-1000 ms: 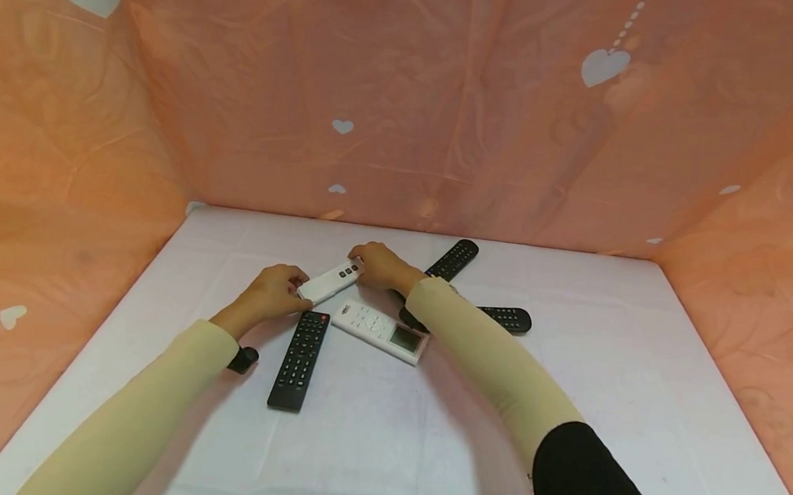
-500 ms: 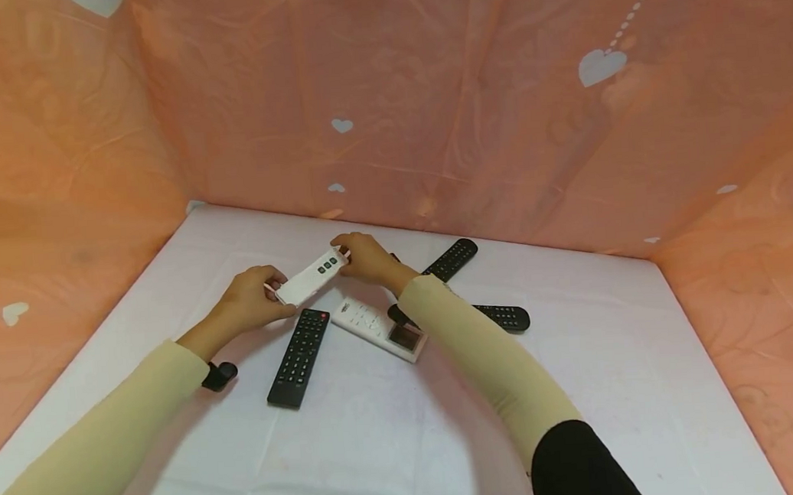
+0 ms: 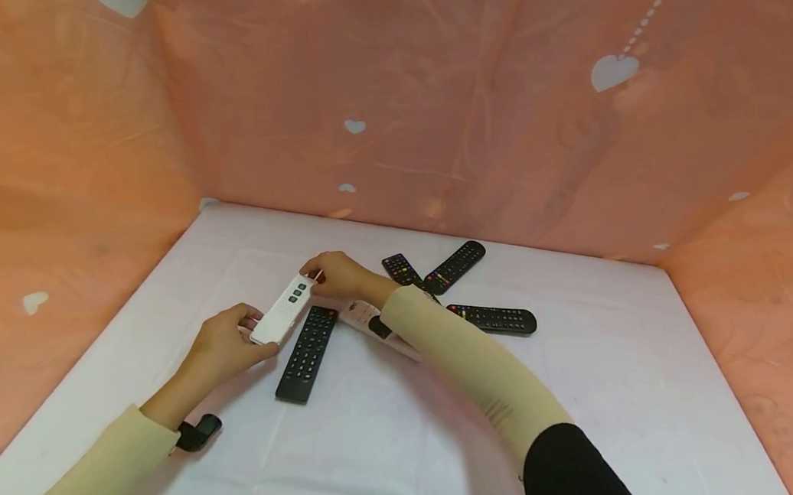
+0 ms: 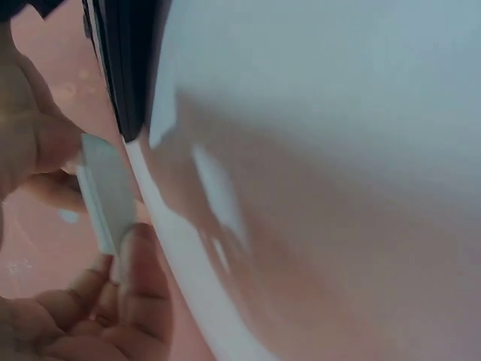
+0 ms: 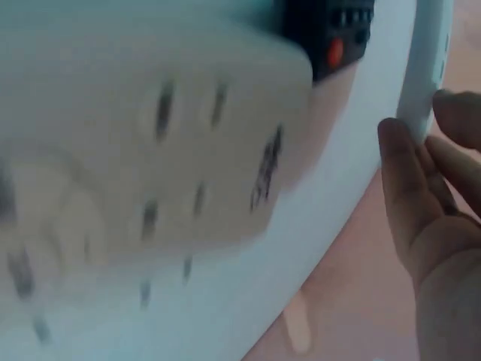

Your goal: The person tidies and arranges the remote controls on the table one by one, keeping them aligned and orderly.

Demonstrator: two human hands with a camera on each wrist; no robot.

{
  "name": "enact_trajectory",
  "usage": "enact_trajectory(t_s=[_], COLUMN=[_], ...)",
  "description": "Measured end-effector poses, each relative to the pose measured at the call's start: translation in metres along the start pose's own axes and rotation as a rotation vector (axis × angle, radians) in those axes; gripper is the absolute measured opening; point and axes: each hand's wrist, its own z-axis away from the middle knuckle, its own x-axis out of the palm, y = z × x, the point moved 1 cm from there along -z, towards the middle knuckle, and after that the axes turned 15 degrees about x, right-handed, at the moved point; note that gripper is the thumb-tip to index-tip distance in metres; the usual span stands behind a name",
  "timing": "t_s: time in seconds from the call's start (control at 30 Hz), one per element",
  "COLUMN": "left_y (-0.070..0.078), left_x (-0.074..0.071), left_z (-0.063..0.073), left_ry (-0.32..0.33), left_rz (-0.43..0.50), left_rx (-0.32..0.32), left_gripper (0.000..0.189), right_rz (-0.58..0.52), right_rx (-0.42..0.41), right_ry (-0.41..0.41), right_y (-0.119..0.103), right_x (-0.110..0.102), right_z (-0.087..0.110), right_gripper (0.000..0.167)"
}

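A slim white remote control (image 3: 282, 313) with a few dark buttons at its far end is held between both hands, over the left side of the table. My left hand (image 3: 220, 344) grips its near end, thumb on one side and fingers on the other. At the far end, my right hand (image 3: 343, 274) pinches it. In the left wrist view the white remote (image 4: 109, 192) shows edge-on between fingers. Just right of it lies a black remote (image 3: 307, 353) with a red button. A larger white remote (image 5: 225, 150) is partly hidden under my right forearm.
Three more black remotes lie right of my right hand: one (image 3: 401, 269) partly behind the sleeve, one (image 3: 455, 266) angled toward the back, and one (image 3: 494, 319) lying crosswise. White cloth covers the table (image 3: 620, 385). Orange sheeting with hearts (image 3: 428, 107) rises behind it.
Both hands have moved left and closer to me, carrying the slim white remote, which now points more away from me. Another black remote has come into sight beyond the right arm.
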Motion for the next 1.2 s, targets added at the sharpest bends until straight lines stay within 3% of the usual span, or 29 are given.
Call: enact_trajectory(t_s=[0.23, 0.7, 0.8, 0.9, 1.0, 1.1, 1.2], left_y=[0.006, 0.007, 0.006, 0.008, 0.013, 0.021, 0.031], left_x=[0.007, 0.007, 0.005, -0.001, -0.007, -0.009, -0.006], left_z=[0.019, 0.028, 0.026, 0.020, 0.008, -0.012, -0.036], left_ry=[-0.031, -0.093, -0.131, -0.161, -0.153, -0.146, -0.190], left_rz=[-0.032, -0.039, -0.047, -0.079, -0.106, -0.115, -0.119], left_rx=[-0.063, -0.081, -0.091, -0.098, -0.060, 0.030, 0.126], left_gripper=[0.051, 0.049, 0.053, 0.059, 0.061, 0.055, 0.050], right_rz=[0.085, 0.168, 0.152, 0.130, 0.125, 0.126, 0.121], right_rx=[-0.055, -0.077, -0.069, -0.058, -0.031, 0.009, 0.062], right_ry=[-0.072, -0.116, -0.093, -0.034, 0.044, 0.105, 0.148], right_y=[-0.009, -0.017, -0.012, -0.002, 0.011, 0.025, 0.040], right_x=[0.011, 0.022, 0.017, 0.007, -0.007, -0.019, -0.027], right_z=[0.005, 0.004, 0.011, 0.021, 0.036, 0.056, 0.081], right_gripper=[0.036, 0.039, 0.041, 0.041, 0.039, 0.038, 0.039])
